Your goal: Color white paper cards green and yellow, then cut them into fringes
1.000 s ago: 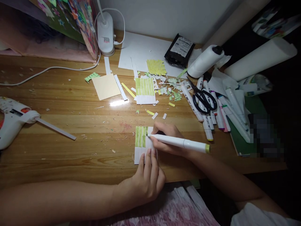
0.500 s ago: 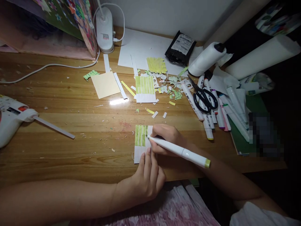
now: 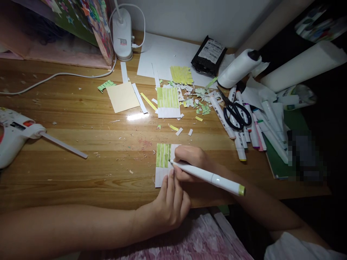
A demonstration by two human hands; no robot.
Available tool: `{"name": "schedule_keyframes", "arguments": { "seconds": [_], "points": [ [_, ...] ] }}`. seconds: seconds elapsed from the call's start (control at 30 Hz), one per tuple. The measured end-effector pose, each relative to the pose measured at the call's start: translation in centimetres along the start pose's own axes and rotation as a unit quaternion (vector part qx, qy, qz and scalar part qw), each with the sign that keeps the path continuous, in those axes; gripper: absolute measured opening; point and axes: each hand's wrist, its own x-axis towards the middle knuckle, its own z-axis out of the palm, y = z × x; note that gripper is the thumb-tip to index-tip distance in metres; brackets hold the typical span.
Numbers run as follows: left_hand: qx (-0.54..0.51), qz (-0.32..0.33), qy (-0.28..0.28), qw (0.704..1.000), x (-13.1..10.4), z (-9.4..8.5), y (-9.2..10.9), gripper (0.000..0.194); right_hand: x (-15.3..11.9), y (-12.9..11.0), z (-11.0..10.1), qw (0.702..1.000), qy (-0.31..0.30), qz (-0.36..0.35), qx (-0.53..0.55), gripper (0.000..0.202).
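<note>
My right hand (image 3: pixel 191 160) is closed round a white marker (image 3: pixel 208 176) with a yellow-green end cap, tilted with its tip on a small white card (image 3: pixel 159 177). Several olive-green stripes run down the upper part of this card, with white gaps between them. The fingers of my left hand (image 3: pixel 172 206) are stretched out, their tips pressing on the lower right of the card. My hands partly cover its right side. Farther back lies a similar card (image 3: pixel 167 112) with lighter green stripes, beside a fringed yellow-green piece (image 3: pixel 180 75).
A glue gun (image 3: pixel 18 131) lies at the left. Scissors (image 3: pixel 235 113) rest on several markers (image 3: pixel 240 146) at the right. Paper scraps (image 3: pixel 202 104), a cream square (image 3: pixel 123 97), a black packet (image 3: pixel 208 56) and a white lamp base (image 3: pixel 122 39) are at the back.
The marker tip has moved slightly down along the stripe at the right, and that green stripe is longer. My left hand stays in place on the card.
</note>
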Motion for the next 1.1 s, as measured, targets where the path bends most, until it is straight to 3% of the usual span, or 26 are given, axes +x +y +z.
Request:
{"name": "schedule_keyframes", "arguments": {
  "seconds": [0.6, 0.9, 1.1],
  "points": [
    [0.002, 0.005, 0.013, 1.0, 0.09, -0.01, -0.18, 0.018, -0.31, -0.33, 0.13, 0.999, -0.041, -0.011, 0.018, 0.019],
    [-0.006, 0.02, 0.034, 0.999, 0.02, 0.28, -0.35, 0.018, -0.25, -0.09, 0.05, 0.996, -0.062, -0.061, -0.002, 0.022],
    [-0.005, 0.014, 0.021, 1.0, 0.08, 0.09, -0.19, 0.017, -0.21, -0.22, -0.15, 0.997, -0.062, -0.046, 0.006, 0.026]
  ]
}}
